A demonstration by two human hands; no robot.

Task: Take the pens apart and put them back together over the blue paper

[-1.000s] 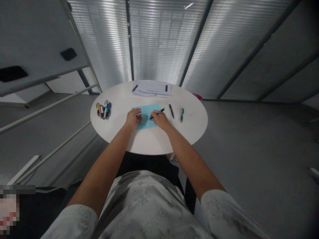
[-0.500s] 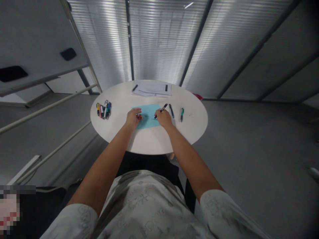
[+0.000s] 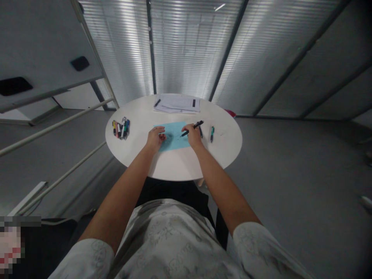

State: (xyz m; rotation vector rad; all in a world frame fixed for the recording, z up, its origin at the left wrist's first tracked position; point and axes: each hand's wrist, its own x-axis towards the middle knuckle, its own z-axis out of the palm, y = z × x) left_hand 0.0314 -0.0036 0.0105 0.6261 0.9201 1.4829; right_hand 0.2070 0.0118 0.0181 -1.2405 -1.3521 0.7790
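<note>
A light blue sheet of paper (image 3: 174, 144) lies on the white oval table (image 3: 168, 166), with small dark marks on it. My right hand (image 3: 193, 135) is closed around a black pen (image 3: 185, 133) over the sheet's right part. The pen slants, its tip pointing down and left near the marks; whether it touches the paper I cannot tell. At the sheet's left edge rests my left hand (image 3: 155, 138), fingers loosely bent and apart, holding nothing. Partly behind my right hand lies another dark pen (image 3: 200, 132). A green and black pen (image 3: 212, 134) sits farther right.
Several markers (image 3: 121, 128) are grouped at the table's left. White papers (image 3: 177, 104) with a dark pen (image 3: 157, 102) on them lie at the far edge. A metal rail (image 3: 58, 126) runs along the left, and blinds (image 3: 186, 50) hang beyond the table.
My right hand has shifted slightly right and the black pen has tipped over to a flatter slant. My left hand and the blue sheet have stayed in place.
</note>
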